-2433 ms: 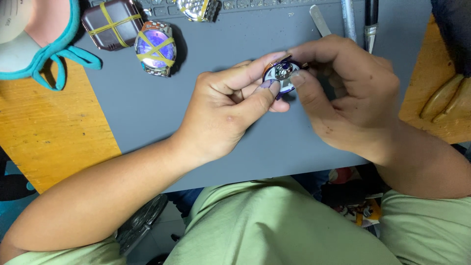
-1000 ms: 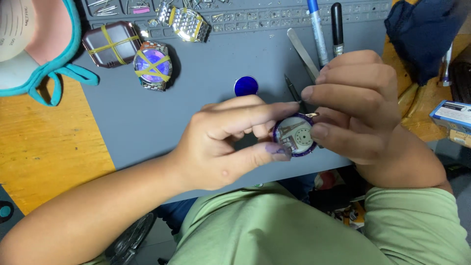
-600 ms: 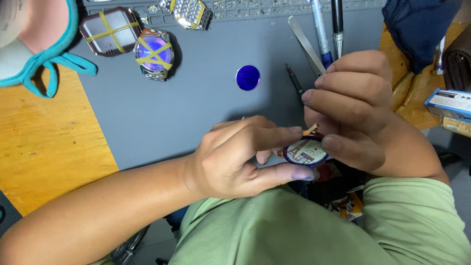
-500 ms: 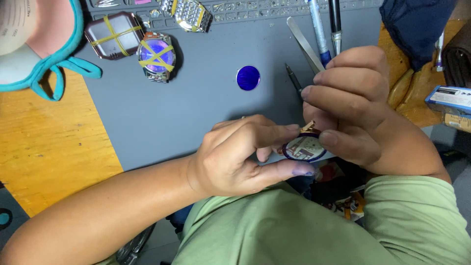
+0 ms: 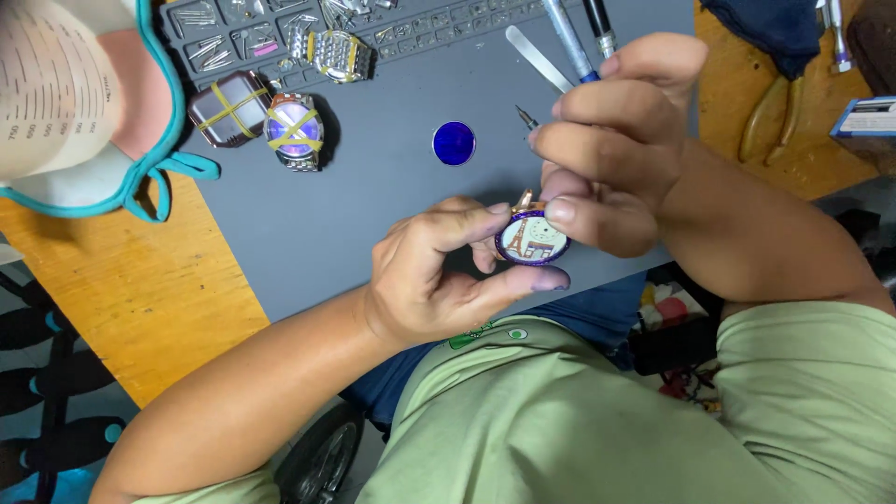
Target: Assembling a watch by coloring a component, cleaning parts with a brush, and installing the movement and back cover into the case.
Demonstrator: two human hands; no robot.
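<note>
Your left hand [image 5: 425, 280] fingers are clamped on the round watch case [image 5: 532, 239] w/ right hand [image 5: 611, 154] fingers pinched at its top edge, held past the desk [image 5: 373, 215] edge, so a slip likely drops it to your lap.

Orange wooden workbench [image 5: 140, 308] topped by a grey work mat [image 5: 373, 201], evenly lit. Dark cloth [image 5: 775, 28] lies on the wood at the far right corner. Floor below left is grey [image 5: 28, 373].
</note>
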